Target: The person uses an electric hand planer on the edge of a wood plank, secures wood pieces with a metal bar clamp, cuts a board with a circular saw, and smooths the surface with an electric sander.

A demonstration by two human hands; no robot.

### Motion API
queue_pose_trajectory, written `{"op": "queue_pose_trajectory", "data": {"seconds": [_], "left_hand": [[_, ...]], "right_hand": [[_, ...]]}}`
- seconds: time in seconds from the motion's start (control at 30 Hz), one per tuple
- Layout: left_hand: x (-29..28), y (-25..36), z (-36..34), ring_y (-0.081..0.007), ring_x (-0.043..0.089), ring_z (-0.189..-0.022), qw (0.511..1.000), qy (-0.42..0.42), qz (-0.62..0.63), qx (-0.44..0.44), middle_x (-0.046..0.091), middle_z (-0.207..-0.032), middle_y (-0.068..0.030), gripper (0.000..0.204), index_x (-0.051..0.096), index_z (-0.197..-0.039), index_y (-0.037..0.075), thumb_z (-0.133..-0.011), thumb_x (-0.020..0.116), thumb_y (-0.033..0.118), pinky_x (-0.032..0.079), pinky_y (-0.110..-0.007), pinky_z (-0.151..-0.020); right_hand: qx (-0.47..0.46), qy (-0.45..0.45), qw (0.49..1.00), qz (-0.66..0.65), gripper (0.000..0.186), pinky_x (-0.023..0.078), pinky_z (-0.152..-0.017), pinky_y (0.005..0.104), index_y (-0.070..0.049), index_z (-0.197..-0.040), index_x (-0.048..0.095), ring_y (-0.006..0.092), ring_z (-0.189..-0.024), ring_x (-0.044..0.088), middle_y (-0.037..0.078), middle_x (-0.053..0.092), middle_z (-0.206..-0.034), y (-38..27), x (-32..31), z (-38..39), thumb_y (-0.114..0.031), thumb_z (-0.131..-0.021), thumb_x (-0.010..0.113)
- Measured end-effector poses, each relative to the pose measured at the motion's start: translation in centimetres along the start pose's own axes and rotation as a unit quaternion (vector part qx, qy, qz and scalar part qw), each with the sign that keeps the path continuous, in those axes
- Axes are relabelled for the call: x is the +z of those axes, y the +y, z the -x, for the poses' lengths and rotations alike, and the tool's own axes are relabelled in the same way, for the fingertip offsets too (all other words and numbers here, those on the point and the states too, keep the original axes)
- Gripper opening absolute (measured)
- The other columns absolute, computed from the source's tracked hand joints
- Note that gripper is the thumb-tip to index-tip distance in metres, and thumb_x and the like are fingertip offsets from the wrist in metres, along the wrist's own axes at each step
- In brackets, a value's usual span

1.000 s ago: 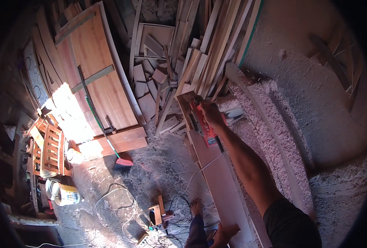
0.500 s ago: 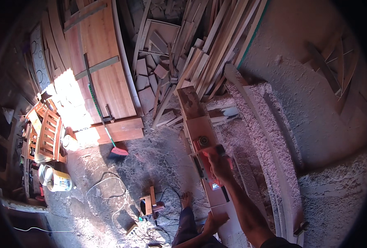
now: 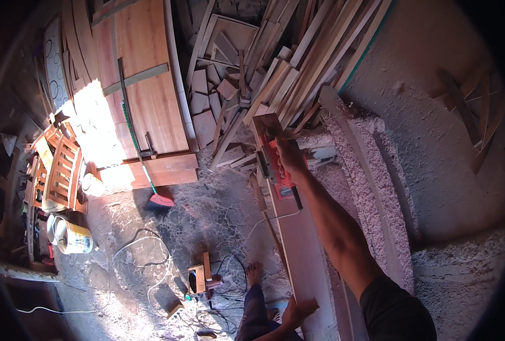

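Observation:
My right hand (image 3: 290, 159) is closed around the handle of a red electric hand planer (image 3: 284, 170). The planer sits on the far end of a long wooden board (image 3: 298, 250), and its cord loops off to the left. My left hand (image 3: 298, 312) grips the left edge of the same board at its near end, with the fingers lying across the top face.
Pink-white shavings (image 3: 372, 170) heap along the right. Offcuts and long strips (image 3: 315, 51) pile up behind. A wood panel (image 3: 144, 96), a red broom (image 3: 161, 199), buckets (image 3: 73, 237) and a small wooden box (image 3: 197, 278) among cords stand left.
My right hand has pushed the planer forward along the board to its far end. The left hand stays on the near end. The view has shifted slightly.

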State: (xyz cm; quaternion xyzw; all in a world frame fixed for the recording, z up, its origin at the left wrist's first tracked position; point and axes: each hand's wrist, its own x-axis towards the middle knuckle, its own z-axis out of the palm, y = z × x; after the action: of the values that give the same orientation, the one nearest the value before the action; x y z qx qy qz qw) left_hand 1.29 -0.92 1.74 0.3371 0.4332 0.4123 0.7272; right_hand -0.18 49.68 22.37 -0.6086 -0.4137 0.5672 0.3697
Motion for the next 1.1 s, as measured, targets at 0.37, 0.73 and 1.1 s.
{"op": "queue_pose_trajectory", "data": {"seconds": [0.37,0.73,1.1], "left_hand": [[-6.8,-1.7,5.5,-0.0237,0.062,-0.08,0.975,0.191,-0.097,-0.063,0.061,-0.091,-0.0129,0.043,0.054,-0.122,0.001,-0.103,0.048,0.04,0.051,-0.036,-0.072],[-2.7,-0.2,2.2,-0.0147,0.058,-0.066,0.961,0.147,-0.193,-0.13,0.061,-0.081,-0.0055,0.064,0.064,-0.099,0.0,-0.094,0.055,0.063,0.046,-0.034,-0.06],[8.2,25.6,6.7,-0.0252,0.063,-0.113,0.917,-0.044,0.387,0.09,0.062,-0.124,-0.0112,0.05,0.055,-0.133,0.007,-0.104,0.045,0.047,0.052,-0.042,-0.096]], "right_hand": [[0.056,0.009,0.997,0.049,0.048,0.037,-0.033,0.0291,-0.008,-0.079,0.058,0.0126,-0.036,0.051,0.001,0.051,-0.05,17.1,-9.8,33.6,-0.051,-0.1,0.055],[0.016,0.137,0.987,-0.077,0.048,0.038,-0.034,0.0285,-0.006,-0.09,0.058,0.0135,-0.038,0.052,0.003,0.052,-0.05,22.4,-17.8,65.0,-0.053,-0.099,0.055],[-0.007,0.18,0.98,-0.086,0.049,0.038,-0.035,0.0288,-0.006,-0.089,0.058,0.014,-0.038,0.052,0.003,0.052,-0.05,23.1,-21.0,69.8,-0.053,-0.099,0.054]]}}
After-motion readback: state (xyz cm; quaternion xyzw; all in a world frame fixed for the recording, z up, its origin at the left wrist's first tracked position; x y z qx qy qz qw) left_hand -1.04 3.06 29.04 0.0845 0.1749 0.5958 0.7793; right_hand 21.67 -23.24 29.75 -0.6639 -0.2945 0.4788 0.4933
